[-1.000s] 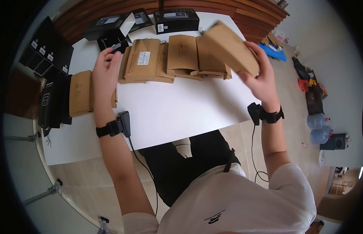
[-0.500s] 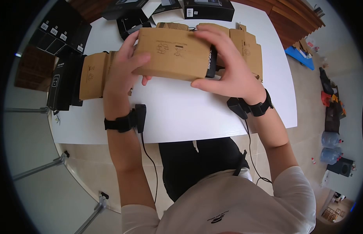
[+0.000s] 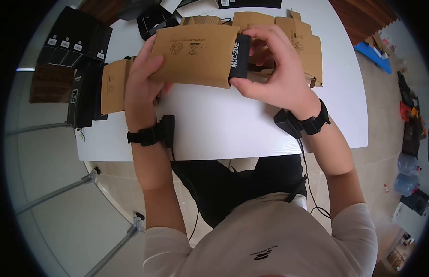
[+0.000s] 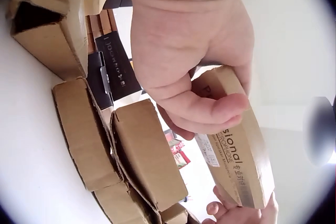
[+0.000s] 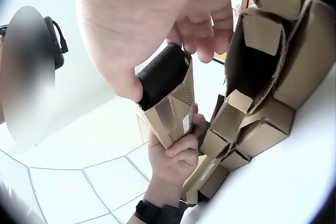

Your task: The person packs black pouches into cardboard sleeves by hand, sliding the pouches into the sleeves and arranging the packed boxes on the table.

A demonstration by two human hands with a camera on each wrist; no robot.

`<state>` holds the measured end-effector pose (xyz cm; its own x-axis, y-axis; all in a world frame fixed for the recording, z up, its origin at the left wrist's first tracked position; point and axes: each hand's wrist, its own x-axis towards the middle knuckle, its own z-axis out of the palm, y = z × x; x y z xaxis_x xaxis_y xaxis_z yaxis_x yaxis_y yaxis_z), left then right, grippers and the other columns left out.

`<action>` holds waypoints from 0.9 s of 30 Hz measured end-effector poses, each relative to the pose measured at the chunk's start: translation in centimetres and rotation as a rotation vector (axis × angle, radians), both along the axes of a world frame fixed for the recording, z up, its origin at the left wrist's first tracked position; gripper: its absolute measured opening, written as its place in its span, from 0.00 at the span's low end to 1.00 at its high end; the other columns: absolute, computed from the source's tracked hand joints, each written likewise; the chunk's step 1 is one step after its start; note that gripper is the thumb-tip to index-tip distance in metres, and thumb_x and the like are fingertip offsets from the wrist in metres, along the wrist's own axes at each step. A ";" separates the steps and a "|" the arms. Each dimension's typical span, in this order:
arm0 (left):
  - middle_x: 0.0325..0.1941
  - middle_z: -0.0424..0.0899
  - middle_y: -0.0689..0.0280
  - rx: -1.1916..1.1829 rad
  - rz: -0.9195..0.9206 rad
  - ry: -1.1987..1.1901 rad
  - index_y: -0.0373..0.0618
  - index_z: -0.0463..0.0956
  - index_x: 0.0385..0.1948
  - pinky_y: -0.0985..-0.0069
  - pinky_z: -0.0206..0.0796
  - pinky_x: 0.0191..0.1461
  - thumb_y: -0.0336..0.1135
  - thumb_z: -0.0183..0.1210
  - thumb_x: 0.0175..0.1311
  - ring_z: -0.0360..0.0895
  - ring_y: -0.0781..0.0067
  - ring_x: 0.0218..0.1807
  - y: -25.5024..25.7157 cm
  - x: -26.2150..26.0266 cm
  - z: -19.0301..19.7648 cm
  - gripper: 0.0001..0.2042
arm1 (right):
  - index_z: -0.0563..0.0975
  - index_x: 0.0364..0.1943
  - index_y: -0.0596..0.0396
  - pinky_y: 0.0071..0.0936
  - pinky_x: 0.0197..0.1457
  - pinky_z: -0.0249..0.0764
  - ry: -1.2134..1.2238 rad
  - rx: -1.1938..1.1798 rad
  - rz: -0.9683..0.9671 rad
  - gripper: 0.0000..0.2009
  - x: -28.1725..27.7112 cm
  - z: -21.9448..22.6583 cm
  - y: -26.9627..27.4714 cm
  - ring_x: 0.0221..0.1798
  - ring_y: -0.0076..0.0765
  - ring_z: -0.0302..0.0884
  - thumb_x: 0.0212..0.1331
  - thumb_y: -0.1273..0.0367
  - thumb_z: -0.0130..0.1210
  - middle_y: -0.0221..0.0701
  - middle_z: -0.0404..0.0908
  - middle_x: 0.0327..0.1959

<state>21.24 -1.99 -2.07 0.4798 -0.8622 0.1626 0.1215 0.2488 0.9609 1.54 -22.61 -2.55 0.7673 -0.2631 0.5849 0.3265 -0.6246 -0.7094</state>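
In the head view, a brown cardboard box (image 3: 191, 55) is held up over the white table. My left hand (image 3: 143, 74) grips its left end, thumb across the upper face. At the other end, a black case (image 3: 240, 57) printed "MSC-20E" sticks partway out of the box. My right hand (image 3: 283, 69) pinches that case between thumb and fingers. The right wrist view shows the dark case (image 5: 163, 74) protruding from the box's mouth. Printing with "microphone" and a white label show on the box (image 4: 239, 150) in the left wrist view.
More cardboard boxes (image 3: 306, 55) stand behind the hands, and another box (image 3: 114, 87) is at the left. Black boxes (image 3: 78, 41) are stacked at the far left, with an opened black box (image 3: 154, 23) toward the back. The white table's (image 3: 223, 134) front edge is near my legs.
My right hand has brought the box from the right to the middle, where my left hand has taken hold of it. The black case now protrudes further from its right end.
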 end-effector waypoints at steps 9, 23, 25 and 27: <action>0.44 0.81 0.53 -0.022 0.019 0.015 0.32 0.57 0.65 0.81 0.61 0.15 0.39 0.52 0.63 0.76 0.73 0.23 0.0 0.2 -0.2 0.30 | 0.67 0.58 0.56 0.19 0.38 0.71 0.005 0.364 0.080 0.37 0.0 -0.6 0.5 0.32 0.20 0.72 0.40 0.67 0.72 0.26 0.75 0.36; 0.46 0.80 0.53 -0.063 0.040 -0.030 0.34 0.56 0.66 0.78 0.65 0.17 0.41 0.60 0.60 0.79 0.70 0.26 0.1 0.2 -0.2 0.35 | 0.68 0.58 0.57 0.19 0.45 0.77 0.100 0.749 0.185 0.24 -0.3 0.7 0.5 0.44 0.20 0.77 0.57 0.72 0.63 0.28 0.78 0.44; 0.46 0.80 0.53 -0.064 0.084 -0.005 0.34 0.55 0.66 0.77 0.65 0.17 0.41 0.60 0.59 0.79 0.68 0.26 0.4 0.6 -0.3 0.36 | 0.67 0.59 0.56 0.20 0.45 0.77 0.105 0.801 0.182 0.25 -0.3 0.8 -0.2 0.45 0.20 0.77 0.57 0.72 0.63 0.29 0.77 0.45; 0.46 0.80 0.52 -0.071 0.108 0.012 0.33 0.54 0.67 0.77 0.65 0.17 0.40 0.60 0.59 0.79 0.68 0.26 0.4 0.6 -0.4 0.36 | 0.67 0.59 0.56 0.20 0.46 0.77 0.106 0.853 0.181 0.26 -0.2 0.9 -0.4 0.45 0.21 0.76 0.57 0.72 0.63 0.29 0.77 0.46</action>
<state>21.89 -1.55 -2.43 0.5717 -0.7919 0.2147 0.1018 0.3281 0.9391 1.33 -22.99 -1.68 0.8784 -0.4474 0.1677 0.2753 0.1870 -0.9430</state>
